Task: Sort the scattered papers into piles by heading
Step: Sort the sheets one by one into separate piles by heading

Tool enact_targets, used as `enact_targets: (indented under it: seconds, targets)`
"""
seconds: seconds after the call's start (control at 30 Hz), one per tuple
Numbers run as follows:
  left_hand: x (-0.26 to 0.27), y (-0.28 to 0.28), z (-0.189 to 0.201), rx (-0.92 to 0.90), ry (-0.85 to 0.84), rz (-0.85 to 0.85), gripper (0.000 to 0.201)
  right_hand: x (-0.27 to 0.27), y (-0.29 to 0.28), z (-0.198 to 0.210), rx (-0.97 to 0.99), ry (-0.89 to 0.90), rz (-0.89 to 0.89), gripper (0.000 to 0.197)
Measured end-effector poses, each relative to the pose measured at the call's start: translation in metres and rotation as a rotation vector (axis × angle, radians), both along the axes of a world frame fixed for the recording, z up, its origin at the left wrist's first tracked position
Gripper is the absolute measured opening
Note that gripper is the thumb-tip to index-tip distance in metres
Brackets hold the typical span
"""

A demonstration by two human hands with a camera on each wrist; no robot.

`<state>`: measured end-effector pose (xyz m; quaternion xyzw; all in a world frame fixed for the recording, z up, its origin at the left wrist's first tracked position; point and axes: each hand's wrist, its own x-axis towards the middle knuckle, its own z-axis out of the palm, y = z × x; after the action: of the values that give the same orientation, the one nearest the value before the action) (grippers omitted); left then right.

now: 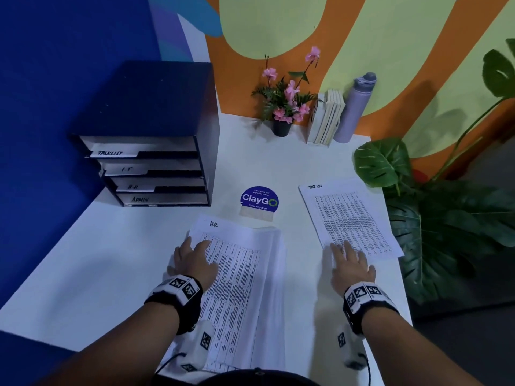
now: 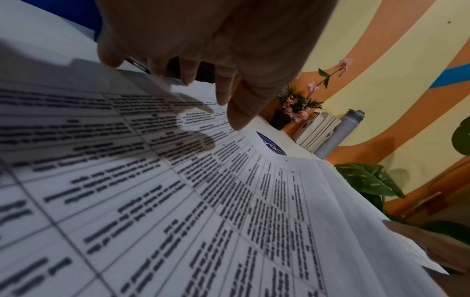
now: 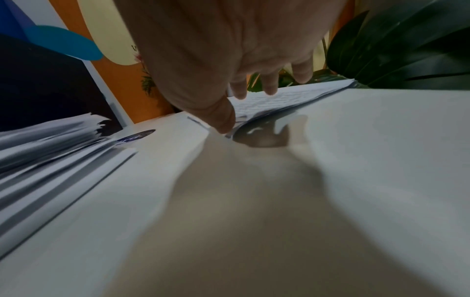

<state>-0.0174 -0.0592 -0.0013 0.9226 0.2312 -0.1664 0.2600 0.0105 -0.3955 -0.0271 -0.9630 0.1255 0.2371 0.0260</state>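
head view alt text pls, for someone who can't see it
Seen from above, a left hand rests on a paper stack headed H.R while the right hand touches a task list sheet on a white table; a labelled file tray stands behind.

Potted flowers point(image 1: 284, 96), books point(image 1: 326, 118), bottle point(image 1: 352, 110)

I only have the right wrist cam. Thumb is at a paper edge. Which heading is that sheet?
Observer: Head view reads "TASK LIST" on that sheet; the right hand rests on its near end.
Operator: And the stack on my left?
Observer: That stack has "H.R" on its top sheet, with the left hand flat on it.
Operator: Somewhere to file them?
Observer: A dark tray organizer sits at the far left, with slots labelled TASKLIST, IT, H.R, ADMIN.
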Motion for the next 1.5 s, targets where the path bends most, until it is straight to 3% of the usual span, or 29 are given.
enact_targets:
  seconds: [0.1, 0.2, 0.37, 0.57, 0.7, 0.8, 0.87, 0.97, 1.07, 1.2, 1.37, 1.5]
  targets:
    - [-0.003, 0.001, -0.002, -0.005, -0.002, 0.032, 0.06, 0.004, -0.012, 0.001, 0.035, -0.021, -0.018, 0.064]
    - [-0.004, 0.001, -0.005, 0.0, -0.004, 0.062, 0.06, 0.0, -0.007, 0.003, 0.006, -0.049, 0.082, 0.049]
    - [-0.006, 0.0, -0.007, 0.003, -0.002, 0.101, 0.06, -0.011, 0.025, -0.005, -0.091, -0.1, 0.302, 0.056]
    - [-0.018, 0.002, -0.005, -0.048, -0.021, 0.207, 0.078, 0.02, 0.01, 0.019, -0.055, 0.138, 0.128, 0.075]
    - [-0.024, 0.012, -0.008, -0.149, -0.038, 0.252, 0.083, 0.021, 0.007, 0.035, -0.054, 0.133, 0.102, 0.061]
    - [-0.024, 0.019, -0.01, -0.19, -0.073, 0.217, 0.077, 0.014, 0.031, 0.031, 0.032, -0.053, 0.169, 0.041]
    - [-0.024, 0.025, -0.01, -0.211, -0.095, 0.147, 0.072, 0.001, 0.062, 0.031, 0.261, -0.039, 0.131, 0.049]
    - [-0.025, 0.037, -0.008, -0.265, -0.101, 0.048, 0.071, -0.023, 0.111, 0.031, 0.639, 0.145, -0.103, 0.083]
    - [-0.025, 0.055, -0.005, -0.291, -0.078, -0.048, 0.072, -0.036, 0.15, 0.028, 0.613, 0.183, -0.139, 0.1]
    - [-0.019, 0.087, 0.0, -0.299, -0.094, -0.089, 0.074, -0.038, 0.188, 0.028, 0.569, 0.065, -0.184, 0.089]
    - [-0.011, 0.122, -0.007, -0.249, -0.127, -0.128, 0.07, -0.043, 0.219, 0.032, 0.551, -0.031, -0.168, 0.053]
    - [-0.011, 0.124, -0.015, -0.109, -0.081, -0.097, 0.063, -0.049, 0.229, 0.038, 0.56, -0.093, -0.184, 0.059]
